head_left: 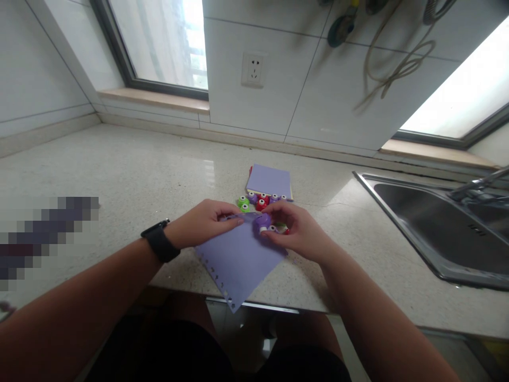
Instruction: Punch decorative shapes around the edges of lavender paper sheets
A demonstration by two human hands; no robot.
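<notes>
Gripping a sheet of lilac paper (238,260) at its far corner, the left hand (202,223) pinches the top edge between thumb and fingers while the right hand (296,231) closes around a small purple paper punch (263,222) seated on that same corner; the sheet lies tilted on the pale speckled tabletop (131,175), its near point hanging over the front edge, and a row of punched holes runs along its lower left side; a black watch (159,241) circles the left wrist; just beyond the hands a cluster of little punches (258,200) in green, purple and red sits on the tabletop, touching the near edge of a pad of lilac paper (269,180) that lies flat toward the wall; a steel sink (437,223) is set into the surface well to the right, a wall socket (253,69) is mounted on the white tiles above, and windows (163,42) open at either side of the tiled wall
</notes>
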